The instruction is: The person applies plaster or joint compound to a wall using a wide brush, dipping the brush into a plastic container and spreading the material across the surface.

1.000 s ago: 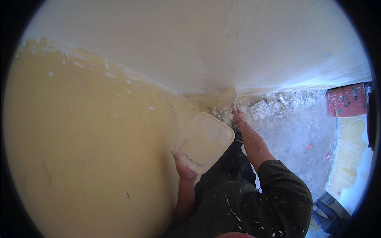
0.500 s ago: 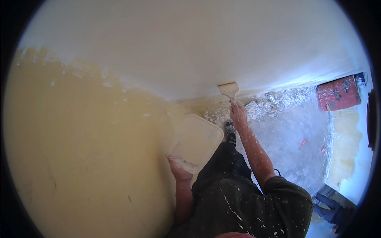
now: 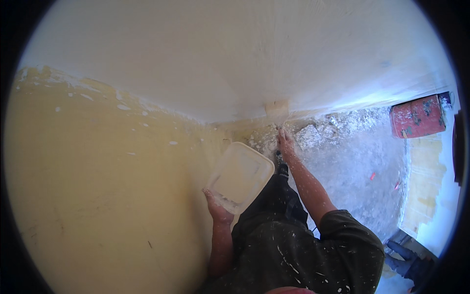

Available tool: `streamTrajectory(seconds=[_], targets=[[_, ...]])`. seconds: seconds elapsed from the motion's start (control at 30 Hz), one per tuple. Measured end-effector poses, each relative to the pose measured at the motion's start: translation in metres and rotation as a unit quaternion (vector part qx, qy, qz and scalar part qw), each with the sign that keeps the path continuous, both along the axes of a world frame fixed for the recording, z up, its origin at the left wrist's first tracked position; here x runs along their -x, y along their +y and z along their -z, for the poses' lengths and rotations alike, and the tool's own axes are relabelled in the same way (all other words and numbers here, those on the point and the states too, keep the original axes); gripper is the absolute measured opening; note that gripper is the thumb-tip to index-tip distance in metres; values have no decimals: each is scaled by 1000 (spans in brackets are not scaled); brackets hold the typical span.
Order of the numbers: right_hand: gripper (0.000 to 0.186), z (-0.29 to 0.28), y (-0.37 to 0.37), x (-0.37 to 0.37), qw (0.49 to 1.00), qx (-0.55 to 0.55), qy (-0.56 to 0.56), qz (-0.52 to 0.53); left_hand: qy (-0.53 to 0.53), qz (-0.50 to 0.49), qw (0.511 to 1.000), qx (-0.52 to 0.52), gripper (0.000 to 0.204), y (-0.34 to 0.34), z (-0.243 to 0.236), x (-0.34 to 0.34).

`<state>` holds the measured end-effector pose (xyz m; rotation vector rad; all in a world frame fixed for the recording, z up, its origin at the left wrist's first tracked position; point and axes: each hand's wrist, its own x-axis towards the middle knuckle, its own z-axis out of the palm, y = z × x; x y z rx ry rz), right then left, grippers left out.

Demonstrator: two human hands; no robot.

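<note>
My left hand (image 3: 219,209) grips the near corner of a cream, square plastic tub (image 3: 270,172) with rounded corners. A pale smear lies inside the tub near that hand. Farther ahead, my right hand (image 3: 286,143) is wrapped round the handle of a wide putty knife (image 3: 277,109). Its blade lies against the low part of the wall in front, just above the floor, and blends with the wall's colour. That wall (image 3: 196,54) carries a whitish coat. White specks dot my right forearm.
A yellow wall (image 3: 98,181) with white splashes runs along the left. White crumbs litter the grey floor (image 3: 352,161), with small red scraps on it. A battered red bucket (image 3: 417,116) is at the far right. Another person's legs (image 3: 402,255) show at lower right.
My right hand has shifted slightly left with the putty knife, and the blade now looks flatter against the wall. The tub in my left hand has barely moved.
</note>
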<state>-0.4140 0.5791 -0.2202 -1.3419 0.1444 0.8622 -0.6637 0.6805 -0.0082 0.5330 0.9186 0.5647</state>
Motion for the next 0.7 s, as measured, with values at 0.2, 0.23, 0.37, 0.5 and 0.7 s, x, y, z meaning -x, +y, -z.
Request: streamTrajectory(seconds=[0.2, 0.23, 0.37, 0.5, 0.7], targets=[[31, 65, -1, 17, 966, 235, -29, -103, -21, 17, 999, -20, 66, -3, -7, -3], [30, 64, 1, 20, 962, 252, -25, -106, -24, 20, 999, -17, 66, -4, -6, -2], [22, -30, 19, -1, 995, 70, 48, -56, -59, 40, 996, -53, 68, 0, -6, -8], [15, -202, 26, -32, 991, -76, -42, -105, -80, 31, 995, -52, 69, 6, -12, -2], [4, -431, 11, -28, 978, -189, 45, -72, -85, -25, 994, -65, 65, 13, -32, -6]])
